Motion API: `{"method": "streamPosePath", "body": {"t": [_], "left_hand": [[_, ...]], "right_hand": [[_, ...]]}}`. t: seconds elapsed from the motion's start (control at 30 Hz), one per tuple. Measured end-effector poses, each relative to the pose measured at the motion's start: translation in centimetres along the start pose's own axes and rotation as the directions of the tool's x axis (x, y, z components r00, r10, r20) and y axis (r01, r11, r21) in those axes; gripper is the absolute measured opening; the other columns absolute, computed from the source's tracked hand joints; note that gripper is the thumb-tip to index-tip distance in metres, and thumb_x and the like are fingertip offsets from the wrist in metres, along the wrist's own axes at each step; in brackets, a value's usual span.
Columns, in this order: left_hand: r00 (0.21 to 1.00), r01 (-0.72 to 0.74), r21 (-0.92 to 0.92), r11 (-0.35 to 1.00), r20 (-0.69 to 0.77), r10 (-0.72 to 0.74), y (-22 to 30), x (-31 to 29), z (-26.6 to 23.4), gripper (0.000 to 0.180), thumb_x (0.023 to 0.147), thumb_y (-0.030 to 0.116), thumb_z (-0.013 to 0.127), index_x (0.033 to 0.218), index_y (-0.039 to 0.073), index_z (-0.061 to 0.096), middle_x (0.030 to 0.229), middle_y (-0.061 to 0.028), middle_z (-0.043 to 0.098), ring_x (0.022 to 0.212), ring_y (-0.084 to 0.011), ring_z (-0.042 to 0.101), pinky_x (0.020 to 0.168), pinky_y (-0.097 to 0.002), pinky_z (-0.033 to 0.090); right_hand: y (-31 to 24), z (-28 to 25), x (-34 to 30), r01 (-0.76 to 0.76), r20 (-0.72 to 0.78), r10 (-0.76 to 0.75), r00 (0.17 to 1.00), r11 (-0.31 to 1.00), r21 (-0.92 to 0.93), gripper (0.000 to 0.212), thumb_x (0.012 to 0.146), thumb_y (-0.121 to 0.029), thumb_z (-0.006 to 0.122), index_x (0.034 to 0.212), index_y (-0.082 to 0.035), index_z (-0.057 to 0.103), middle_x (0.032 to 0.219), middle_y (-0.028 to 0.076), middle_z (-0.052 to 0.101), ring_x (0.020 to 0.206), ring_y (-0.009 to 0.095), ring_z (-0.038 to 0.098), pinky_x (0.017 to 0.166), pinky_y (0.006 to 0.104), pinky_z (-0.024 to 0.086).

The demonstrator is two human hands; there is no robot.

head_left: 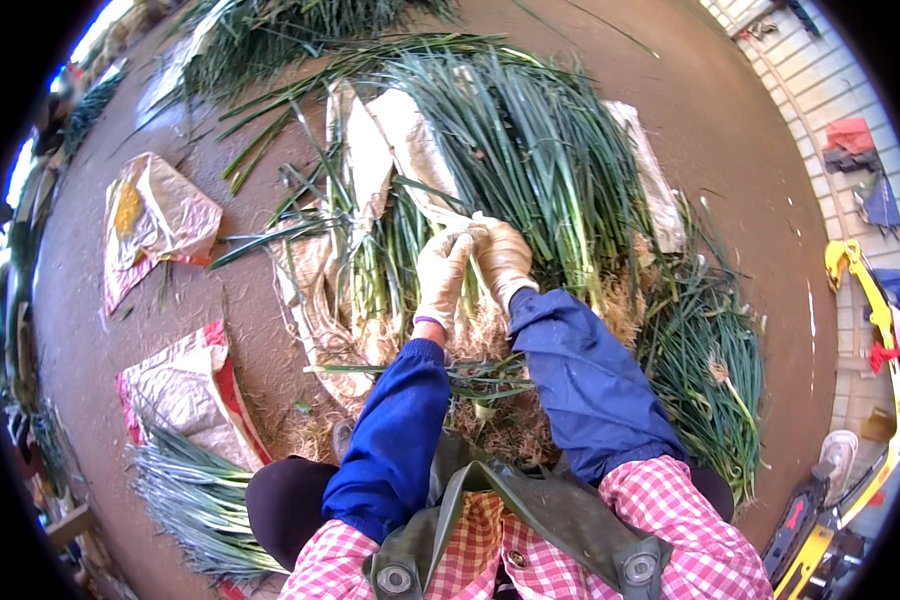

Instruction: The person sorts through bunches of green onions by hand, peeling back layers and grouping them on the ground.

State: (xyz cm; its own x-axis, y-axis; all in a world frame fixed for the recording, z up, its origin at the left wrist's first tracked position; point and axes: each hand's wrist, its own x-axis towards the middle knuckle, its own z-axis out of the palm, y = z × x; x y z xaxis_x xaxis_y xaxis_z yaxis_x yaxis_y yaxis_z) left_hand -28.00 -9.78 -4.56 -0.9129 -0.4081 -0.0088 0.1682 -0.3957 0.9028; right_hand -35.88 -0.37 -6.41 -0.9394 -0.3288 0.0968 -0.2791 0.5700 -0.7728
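My gloved left hand (pixel 444 273) and gloved right hand (pixel 503 252) meet in front of me, fingers closed and touching. Between them is a green onion (pixel 477 278), its pale stalk showing below the fingers; the gloves hide much of it. Beyond my hands spreads a large heap of green onions (pixel 530 150), leaves pointing away and roots toward me. A whitish woven sack (pixel 410 135) lies over part of the heap, one narrowing end reaching close to my hands. Loose roots and trimmings (pixel 510 432) lie just below my wrists.
More green onions lie in a pile at the right (pixel 705 370), in a bunch at the lower left (pixel 195 500) and in a far heap (pixel 270 50). Two flattened sacks (pixel 165 225) rest on the wet brown floor at left. A yellow-framed machine (pixel 885 320) stands at right by a tiled wall.
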Motion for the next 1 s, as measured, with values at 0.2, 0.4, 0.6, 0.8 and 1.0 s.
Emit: {"method": "streamPosePath", "body": {"t": [0.2,0.4,0.6,0.8,1.0], "left_hand": [[0.863,0.19,0.923,0.334,-0.319,0.391,-1.4,4.9,-9.6,0.052,0.08,0.02,0.067,0.126,0.003,0.05,0.127,-0.0166,0.052,0.118,-0.0279,0.049,0.104,-0.0343,0.035],[0.918,0.394,0.916,0.072,-0.396,0.01,-2.7,9.0,-15.8,0.052,0.073,0.043,0.068,0.111,0.008,0.063,0.112,-0.018,0.061,0.105,-0.0308,0.058,0.089,-0.038,0.044],[0.586,0.287,0.316,0.904,-0.804,0.095,-0.3,9.9,-18.6,0.035,0.09,0.036,0.049,0.094,0.004,0.064,0.084,-0.0133,0.066,0.077,-0.0266,0.063,0.068,-0.0384,0.049],[0.768,-0.046,-0.035,0.998,-0.64,0.013,5.4,9.7,-20.6,0.02,0.085,0.022,0.06,0.097,0.006,0.061,0.079,-0.0019,0.059,0.067,-0.0175,0.056,0.059,-0.0334,0.046],[0.955,-0.021,-0.181,0.983,-0.294,-0.034,11.4,7.8,-13.5,0.02,0.084,0.017,0.061,0.1,0.004,0.059,0.088,-0.002,0.061,0.077,-0.0159,0.056,0.072,-0.0301,0.046]], "right_hand": [[6.4,1.0,1.7,-0.289,-0.069,0.344,0.936,0.866,0.407,0.028,0.087,-0.023,0.061,0.103,0.0,0.064,0.096,0.009,0.067,0.087,0.018,0.061,0.079,0.0302,0.047],[9.5,0.6,1.5,-0.367,-0.006,0.447,0.895,0.744,0.558,0.03,0.088,-0.022,0.061,0.11,-0.001,0.06,0.102,0.006,0.063,0.088,0.015,0.056,0.079,0.0295,0.046],[9.6,-0.8,1.5,-0.394,-0.015,0.489,0.872,0.721,0.57,0.038,0.088,-0.026,0.061,0.112,0.003,0.06,0.107,0.01,0.063,0.094,0.02,0.059,0.082,0.0315,0.046],[0.6,-1.3,0.2,-0.359,-0.068,0.477,0.876,0.74,0.569,0.038,0.093,-0.033,0.054,0.107,0.002,0.061,0.104,0.013,0.065,0.093,0.023,0.063,0.077,0.0329,0.048],[-4.0,-6.9,1.0,-0.079,-0.172,0.405,0.898,0.533,0.842,0.036,0.089,-0.026,0.062,0.111,0.002,0.06,0.103,0.006,0.063,0.085,0.016,0.057,0.076,0.0292,0.046]]}}
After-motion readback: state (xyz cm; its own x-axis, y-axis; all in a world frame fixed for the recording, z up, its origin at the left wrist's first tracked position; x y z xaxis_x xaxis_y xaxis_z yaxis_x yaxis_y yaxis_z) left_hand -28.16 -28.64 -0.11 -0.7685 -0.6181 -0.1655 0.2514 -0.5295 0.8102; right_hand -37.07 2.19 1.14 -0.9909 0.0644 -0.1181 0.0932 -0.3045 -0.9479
